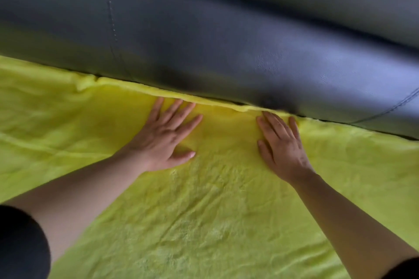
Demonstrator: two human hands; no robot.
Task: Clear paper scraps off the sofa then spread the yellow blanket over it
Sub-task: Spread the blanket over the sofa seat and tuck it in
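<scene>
The yellow blanket (215, 210) lies spread over the sofa seat and fills the lower half of the view. Its far edge runs along the crease under the dark leather backrest (226, 41). My left hand (163, 136) lies flat on the blanket, palm down, fingers apart, fingertips at the far edge. My right hand (281, 142) also lies flat on the blanket, just right of the left one, fingertips near the crease. Neither hand holds anything. No paper scraps are in view.
The backrest rises behind the blanket across the whole upper half, with stitched seams at the left and far right. Small wrinkles and a raised fold mark the blanket near the crease at the left.
</scene>
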